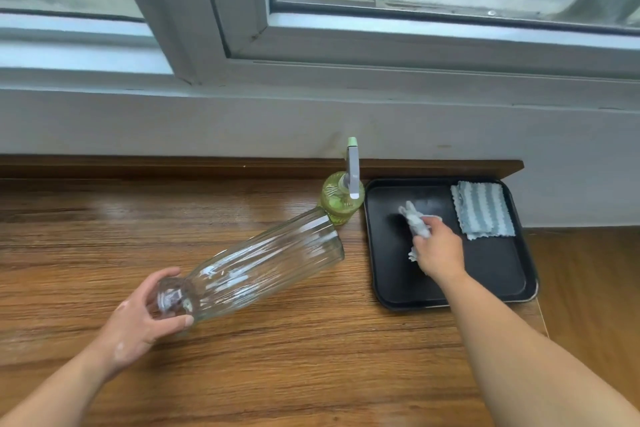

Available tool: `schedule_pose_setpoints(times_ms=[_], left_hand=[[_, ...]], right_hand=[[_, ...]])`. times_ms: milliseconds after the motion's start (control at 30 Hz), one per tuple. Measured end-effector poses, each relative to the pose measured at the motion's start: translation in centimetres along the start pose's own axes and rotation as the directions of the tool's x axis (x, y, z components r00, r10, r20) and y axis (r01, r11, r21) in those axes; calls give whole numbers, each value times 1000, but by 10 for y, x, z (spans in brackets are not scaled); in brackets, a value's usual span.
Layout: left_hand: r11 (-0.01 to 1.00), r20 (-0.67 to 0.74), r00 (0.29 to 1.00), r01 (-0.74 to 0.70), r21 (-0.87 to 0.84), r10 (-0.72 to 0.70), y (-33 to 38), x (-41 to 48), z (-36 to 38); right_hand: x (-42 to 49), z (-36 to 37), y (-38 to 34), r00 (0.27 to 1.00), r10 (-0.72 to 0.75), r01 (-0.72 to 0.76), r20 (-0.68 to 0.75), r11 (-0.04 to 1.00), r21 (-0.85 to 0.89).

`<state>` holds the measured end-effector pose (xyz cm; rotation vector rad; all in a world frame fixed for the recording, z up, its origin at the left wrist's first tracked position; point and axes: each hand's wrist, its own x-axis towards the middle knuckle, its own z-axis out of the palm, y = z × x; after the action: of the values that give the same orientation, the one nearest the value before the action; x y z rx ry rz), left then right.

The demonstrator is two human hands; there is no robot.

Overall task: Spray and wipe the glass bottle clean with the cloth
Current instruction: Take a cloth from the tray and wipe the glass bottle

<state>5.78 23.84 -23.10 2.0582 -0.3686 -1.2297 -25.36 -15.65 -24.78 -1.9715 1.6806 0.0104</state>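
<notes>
My left hand [149, 315] curls round the neck of the glass bottle [263, 267], which slants across the counter [311, 357] with its base beside the spray bottle [341, 199]. My right hand [438, 251] clutches the cloth [415, 222] over the tray [391, 281]; open counter lies nearer me.

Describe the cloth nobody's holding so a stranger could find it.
Start at the black tray on the wooden counter. The striped cloth lies folded flat in its far right corner, unlike the crumpled cloth gripped by the right hand.

One glass bottle [270, 267], one spray bottle [341, 201], two cloths [414, 218] [483, 210], one tray [485, 270].
</notes>
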Motion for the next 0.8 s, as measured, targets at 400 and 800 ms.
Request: schedule_pose_setpoints(times_ms=[400,800], left_hand=[[999,-27,999,-42,-33,41,-7,-6,3],[995,-70,996,-63,-77,58,-12,-8,12]], right_hand=[[-162,6,-93,997,-79,61,22,893,445],[-168,79,-138,815,-579,580,23,814,-30]])
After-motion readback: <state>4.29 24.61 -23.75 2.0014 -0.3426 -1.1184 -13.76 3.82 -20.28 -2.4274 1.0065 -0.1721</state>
